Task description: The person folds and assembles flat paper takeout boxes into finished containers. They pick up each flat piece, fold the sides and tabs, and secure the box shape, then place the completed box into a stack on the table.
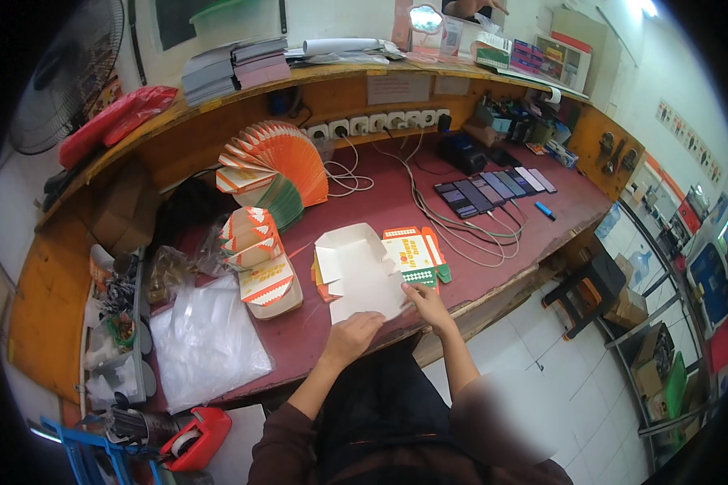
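An unfolded food box (356,259) of thin card lies in front of me with its white inside up. Its far flaps stand partly raised. My left hand (354,335) is closed on its near edge, fingers pinching the card. My right hand (429,305) grips the near right corner, thumb and fingers closed on the flap there. Beneath and to the right are flat printed box blanks (416,250) in white, orange and green. Nested folded boxes (268,283) stand left of my hands. Behind them a fanned pile of orange-edged boxes (287,158) leans over.
Clear plastic bags (210,343) lie at the left front, near a red tape dispenser (198,436). Several phones (493,190) with cables are lined up at the right back, beside a blue marker (545,211). A power strip (380,123) runs along the back wall. A dark stool (586,287) stands right.
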